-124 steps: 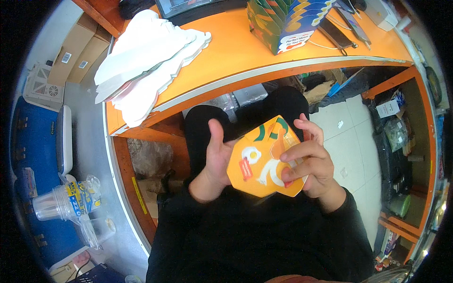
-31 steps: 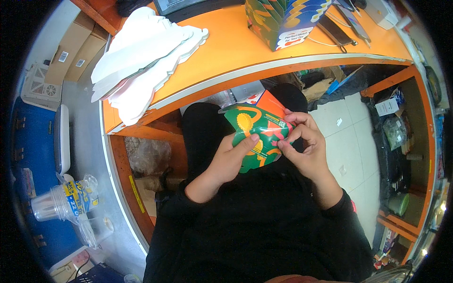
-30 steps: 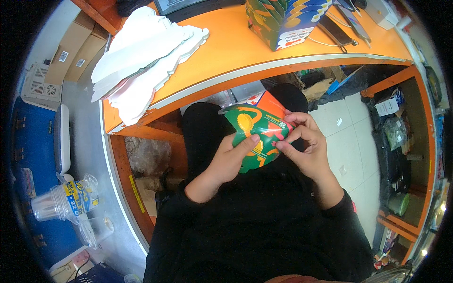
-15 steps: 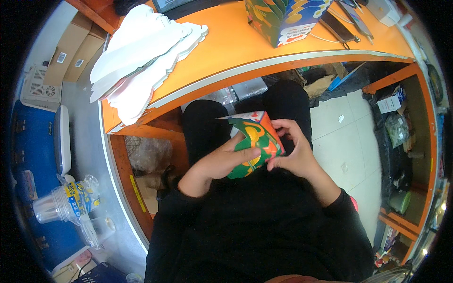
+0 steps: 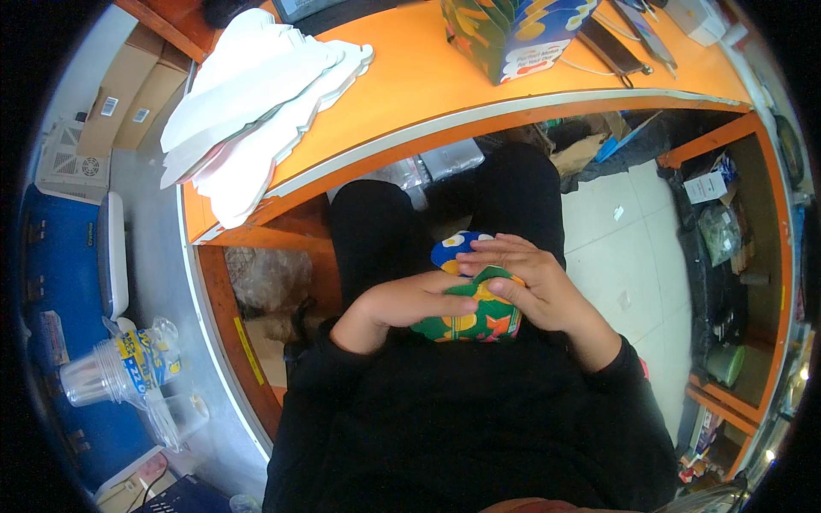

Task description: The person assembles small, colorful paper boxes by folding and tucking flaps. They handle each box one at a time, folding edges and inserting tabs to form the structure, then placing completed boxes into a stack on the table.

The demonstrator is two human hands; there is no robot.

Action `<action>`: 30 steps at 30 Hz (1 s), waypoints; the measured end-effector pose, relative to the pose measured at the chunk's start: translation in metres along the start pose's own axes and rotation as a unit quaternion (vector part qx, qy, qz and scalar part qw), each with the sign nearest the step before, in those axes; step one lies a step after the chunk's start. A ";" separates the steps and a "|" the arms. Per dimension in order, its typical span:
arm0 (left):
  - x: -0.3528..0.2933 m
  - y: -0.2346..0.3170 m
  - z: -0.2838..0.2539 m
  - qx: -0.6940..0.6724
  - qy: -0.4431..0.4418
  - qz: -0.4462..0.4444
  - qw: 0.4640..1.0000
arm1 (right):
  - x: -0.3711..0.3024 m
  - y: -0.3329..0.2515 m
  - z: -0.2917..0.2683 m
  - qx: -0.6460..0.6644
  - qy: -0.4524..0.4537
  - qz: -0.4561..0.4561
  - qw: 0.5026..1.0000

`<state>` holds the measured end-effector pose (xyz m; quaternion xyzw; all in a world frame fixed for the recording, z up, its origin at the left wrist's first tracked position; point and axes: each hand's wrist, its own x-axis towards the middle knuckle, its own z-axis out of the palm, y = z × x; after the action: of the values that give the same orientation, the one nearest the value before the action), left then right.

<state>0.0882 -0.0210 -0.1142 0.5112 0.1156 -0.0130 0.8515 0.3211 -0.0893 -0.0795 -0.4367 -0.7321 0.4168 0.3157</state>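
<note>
Above my lap I hold a folding paper carton (image 5: 466,326), printed green with orange and yellow figures and a blue part at its far end. My left hand (image 5: 409,296) grips its left side, the thumb lying across the green face. My right hand (image 5: 540,286) lies over the top right, its fingers across the blue part and its thumb at a raised green flap (image 5: 493,274). The carton's underside and part of its top are hidden by my hands.
Ahead is an orange desk (image 5: 410,81) with a stack of flat white cut-out sheets (image 5: 248,94) and a group of nested printed cartons (image 5: 513,38). Phones (image 5: 611,47) lie at the right. Clear plastic cups (image 5: 107,372) lie on a grey surface at the left.
The carton has turned in my hands, so its blue end shows and the orange side is out of sight. My right hand has moved from its right side to over its top.
</note>
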 end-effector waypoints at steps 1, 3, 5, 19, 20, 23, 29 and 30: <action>-0.004 -0.001 -0.003 -0.040 0.005 0.021 0.999 | -0.001 -0.001 0.000 0.018 0.011 -0.015 1.000; -0.011 -0.011 -0.005 -0.158 0.007 0.085 0.984 | -0.008 0.013 0.000 0.097 0.059 0.034 0.993; -0.009 -0.006 0.002 -0.141 0.063 0.102 0.983 | -0.012 0.025 0.008 0.114 0.113 0.060 0.985; 0.020 -0.008 0.027 0.093 0.204 -0.018 0.974 | -0.014 0.001 0.012 -0.025 0.093 0.024 0.995; 0.020 -0.005 0.027 0.098 0.211 -0.039 0.972 | -0.012 0.000 0.016 -0.041 0.101 0.034 0.993; 0.019 -0.011 0.025 0.080 0.211 -0.046 0.973 | -0.011 0.002 0.020 -0.045 0.127 0.034 0.990; 0.020 -0.021 0.024 0.031 0.209 -0.039 0.977 | -0.012 0.003 0.017 0.028 0.124 0.071 0.989; 0.019 -0.019 0.024 0.018 0.201 -0.031 0.979 | -0.013 0.002 0.015 0.054 0.100 0.078 0.990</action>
<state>0.1089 -0.0489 -0.1241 0.5149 0.2997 0.0613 0.8008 0.3152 -0.1059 -0.0890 -0.5140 -0.6370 0.4335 0.3770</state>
